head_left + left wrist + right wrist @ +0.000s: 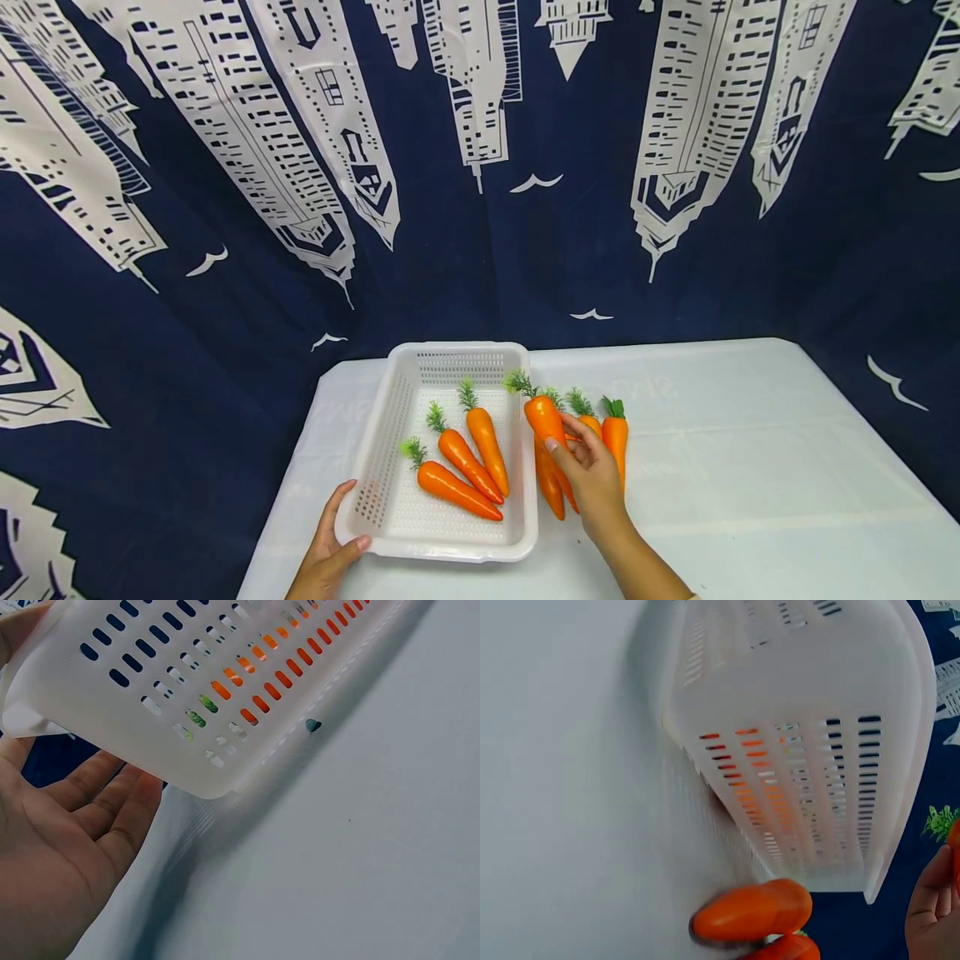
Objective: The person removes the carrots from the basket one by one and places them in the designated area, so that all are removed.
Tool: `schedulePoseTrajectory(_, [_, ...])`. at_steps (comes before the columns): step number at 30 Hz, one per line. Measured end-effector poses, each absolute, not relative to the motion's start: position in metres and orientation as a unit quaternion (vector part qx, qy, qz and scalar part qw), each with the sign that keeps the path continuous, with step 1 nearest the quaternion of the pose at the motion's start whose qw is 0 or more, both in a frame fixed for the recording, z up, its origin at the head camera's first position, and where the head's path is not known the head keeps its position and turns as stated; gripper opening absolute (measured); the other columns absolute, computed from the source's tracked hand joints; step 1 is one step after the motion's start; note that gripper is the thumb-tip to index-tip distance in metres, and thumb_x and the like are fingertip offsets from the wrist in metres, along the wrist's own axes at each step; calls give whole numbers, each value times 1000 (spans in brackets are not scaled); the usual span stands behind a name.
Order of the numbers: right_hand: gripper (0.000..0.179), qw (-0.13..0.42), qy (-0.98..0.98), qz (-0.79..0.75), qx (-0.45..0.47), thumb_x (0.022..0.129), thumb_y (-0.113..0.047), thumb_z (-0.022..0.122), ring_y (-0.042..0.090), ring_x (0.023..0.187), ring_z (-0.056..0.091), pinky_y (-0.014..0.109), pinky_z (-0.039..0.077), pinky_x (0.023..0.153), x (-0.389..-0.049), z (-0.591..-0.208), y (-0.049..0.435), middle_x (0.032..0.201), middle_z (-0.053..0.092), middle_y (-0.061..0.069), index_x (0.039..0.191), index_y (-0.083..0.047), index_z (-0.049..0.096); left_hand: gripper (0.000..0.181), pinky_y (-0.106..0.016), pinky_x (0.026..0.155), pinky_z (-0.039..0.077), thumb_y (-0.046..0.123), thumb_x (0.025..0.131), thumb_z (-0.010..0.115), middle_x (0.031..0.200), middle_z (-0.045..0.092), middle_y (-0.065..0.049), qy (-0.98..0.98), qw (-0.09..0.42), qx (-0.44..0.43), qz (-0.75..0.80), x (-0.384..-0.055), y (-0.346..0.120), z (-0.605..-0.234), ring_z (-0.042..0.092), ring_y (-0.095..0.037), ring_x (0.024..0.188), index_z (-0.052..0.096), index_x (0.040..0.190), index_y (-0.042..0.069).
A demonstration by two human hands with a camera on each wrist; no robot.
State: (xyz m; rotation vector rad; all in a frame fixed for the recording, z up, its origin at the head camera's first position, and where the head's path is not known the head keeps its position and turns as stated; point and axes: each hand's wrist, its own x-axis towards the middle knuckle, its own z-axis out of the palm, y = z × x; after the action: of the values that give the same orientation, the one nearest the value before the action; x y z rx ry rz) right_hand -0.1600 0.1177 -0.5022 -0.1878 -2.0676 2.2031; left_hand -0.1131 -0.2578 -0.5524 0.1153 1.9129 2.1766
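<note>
A white plastic basket (450,550) with slotted walls stands on the table, and three orange toy carrots (459,492) with green tops lie inside it. At its near left corner my left hand (327,554) grips the rim, thumb on top and fingers along the outer side; in the left wrist view the fingers (124,806) show beside the wall. My right hand (596,487) pinches another carrot (545,419) between thumb and fingers, just past the basket's right rim. Several more carrots (615,437) lie beneath and behind that hand, partly hidden by it.
White cloth covers the table (750,467), which extends right of the carrots. Behind it hangs a dark blue curtain (480,275) printed with white buildings and birds. Two carrots (754,911) lie close to the basket's outer wall in the right wrist view.
</note>
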Motion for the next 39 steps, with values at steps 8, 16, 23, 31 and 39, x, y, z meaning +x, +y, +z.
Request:
schedulePoseTrajectory(8, [49,64,-675,730,-80,95,-28,71,8,104,66,22,56,89,-162,-504,133,125,60,-1,141,-22,56,87,-15,100,44,5,96,59,157,4,-9,657,123,35,743,-114,-258,-551,45,10,125,2,160,21])
schedulePoseTrajectory(16, [52,69,-677,727,-90,97,-31,68,10,110,63,24,56,92,-164,-513,148,135,53,-1,145,-22,50,87,-14,99,43,5,95,59,158,2,-9,660,122,28,740,-113,-257,-549,43,11,124,4,160,23])
schedulePoseTrajectory(23, [53,94,-675,724,-107,98,-31,67,4,111,61,14,52,90,-166,-516,162,132,52,-3,146,-20,49,86,-15,100,43,3,96,57,157,3,-8,658,121,42,742,-114,-258,-550,44,10,125,2,160,21])
schedulePoseTrajectory(31, [55,108,-672,720,-138,97,-32,68,2,105,61,15,53,87,-170,-523,175,130,51,-7,146,-18,49,84,-15,101,42,3,98,55,154,5,-5,657,123,50,742,-114,-259,-553,45,8,126,2,160,21])
schedulePoseTrajectory(39, [54,112,-666,715,-180,96,-34,69,1,101,62,15,53,82,-172,-531,188,129,53,-11,145,-22,51,83,-15,102,41,3,98,54,154,9,-4,658,120,51,741,-114,-260,-554,44,8,127,2,160,21])
